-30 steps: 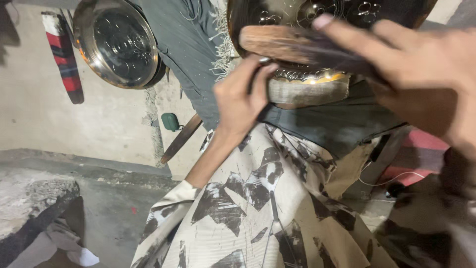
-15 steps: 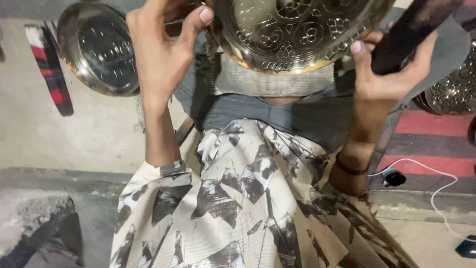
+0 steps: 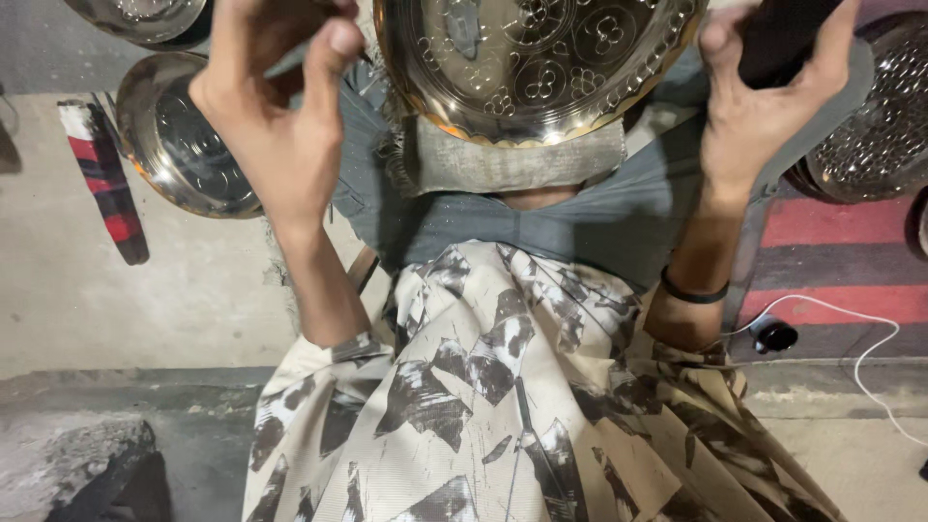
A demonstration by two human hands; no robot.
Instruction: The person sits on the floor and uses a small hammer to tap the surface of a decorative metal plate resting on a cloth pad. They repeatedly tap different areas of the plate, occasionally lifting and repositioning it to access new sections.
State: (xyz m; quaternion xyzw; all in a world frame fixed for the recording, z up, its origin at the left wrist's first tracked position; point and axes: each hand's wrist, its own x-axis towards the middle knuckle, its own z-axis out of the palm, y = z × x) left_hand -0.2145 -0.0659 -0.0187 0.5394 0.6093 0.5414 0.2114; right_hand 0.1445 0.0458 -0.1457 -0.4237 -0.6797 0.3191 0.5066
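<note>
While the head camera looks down over a grey-and-white patterned shirt (image 3: 503, 406), I see the round, embossed golden metal plate (image 3: 532, 58) propped above the lap, its lower rim resting on a folded pale grey cloth (image 3: 522, 164) that lies on grey trousers (image 3: 580, 227). The left hand (image 3: 275, 106) is raised just left of the plate, fingers (image 3: 338, 48) curled together as if pinching something small; what they hold, if anything, I cannot tell. The right hand (image 3: 764, 97) is up at the plate's right edge, its fingers clenched around a dark cylindrical object (image 3: 783, 34) that runs out of the top of the frame. A black band (image 3: 694, 290) circles the right wrist.

On the concrete floor (image 3: 97, 290) to the left lies a second round silver-and-brass plate (image 3: 179, 135), with a red, black and white striped strip (image 3: 101, 179) just beside it. Another shiny dish (image 3: 140, 14) shows at the top left corner. To the right, a perforated round metal dish (image 3: 870, 126) sits on a red-striped mat (image 3: 831, 261), near a white cable (image 3: 851, 329) and a small black plug (image 3: 773, 335).
</note>
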